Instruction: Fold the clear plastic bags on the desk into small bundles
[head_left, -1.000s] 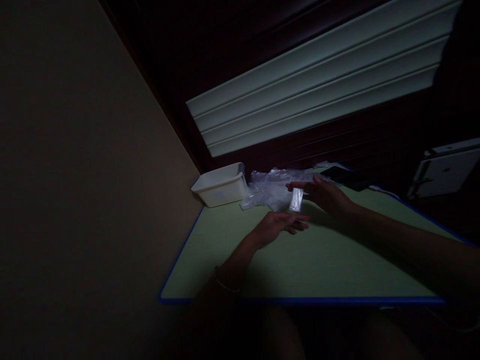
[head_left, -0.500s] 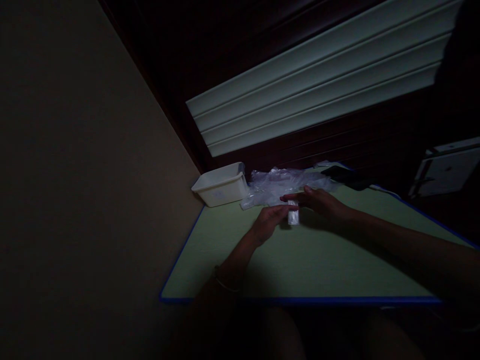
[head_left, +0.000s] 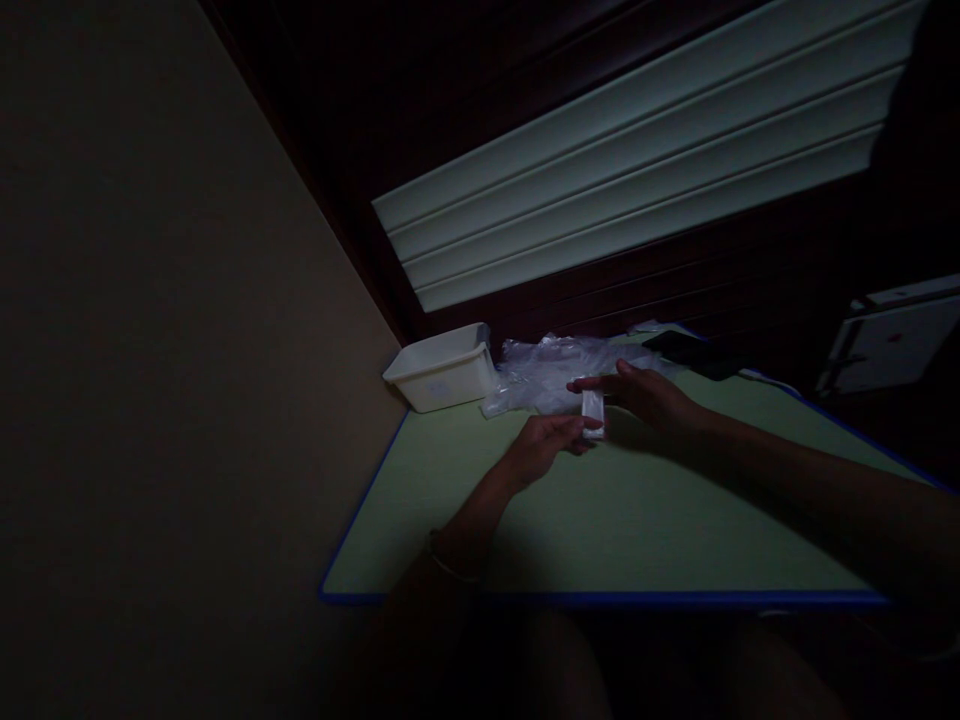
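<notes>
Just right of and below the frame's centre, a small oblong packet (head_left: pixel 593 408) stood nearly upright in the picture, its long sides running top to bottom. It was whitish and glossy. Fingers of the left hand (head_left: pixel 541 445) lay across its lower end, and fingers of the right hand (head_left: pixel 652 397) were at its upper end. Dim light hid finer detail.

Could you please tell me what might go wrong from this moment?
The packet seems held only by the fingers of the left hand and right hand, so it could slip onto the table.

Loose clear plastic lies just beyond the hands; a finger might catch it and drag it.

The light is dim and both packet and plastic are shiny, so a dropped packet may be hard to spot there.
</notes>
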